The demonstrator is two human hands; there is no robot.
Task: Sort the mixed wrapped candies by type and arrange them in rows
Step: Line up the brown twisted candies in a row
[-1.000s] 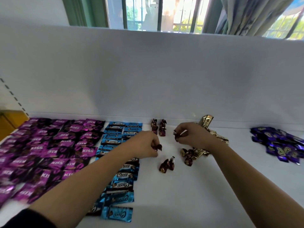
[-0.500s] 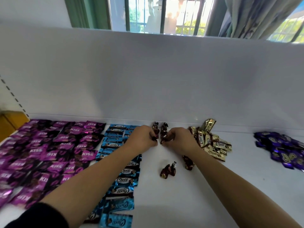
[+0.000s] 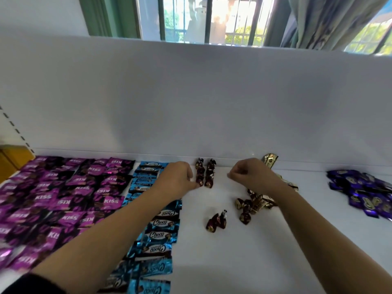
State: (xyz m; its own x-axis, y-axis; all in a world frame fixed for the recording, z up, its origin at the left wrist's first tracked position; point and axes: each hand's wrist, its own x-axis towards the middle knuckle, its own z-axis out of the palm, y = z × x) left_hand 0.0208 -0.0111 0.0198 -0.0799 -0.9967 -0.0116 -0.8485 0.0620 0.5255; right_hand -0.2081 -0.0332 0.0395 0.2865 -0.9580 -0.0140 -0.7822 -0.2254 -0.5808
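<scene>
Right hand (image 3: 252, 177) back from brown candies (image 3: 204, 175)

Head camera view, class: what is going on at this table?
A person is sorting wrapped candies on a white table. The left hand touches the near end of two short brown candy rows; the right hand hovers beside them, curled, apparently empty. Pink candies and blue candies lie arranged at left; loose brown candies wait nearby.
</scene>
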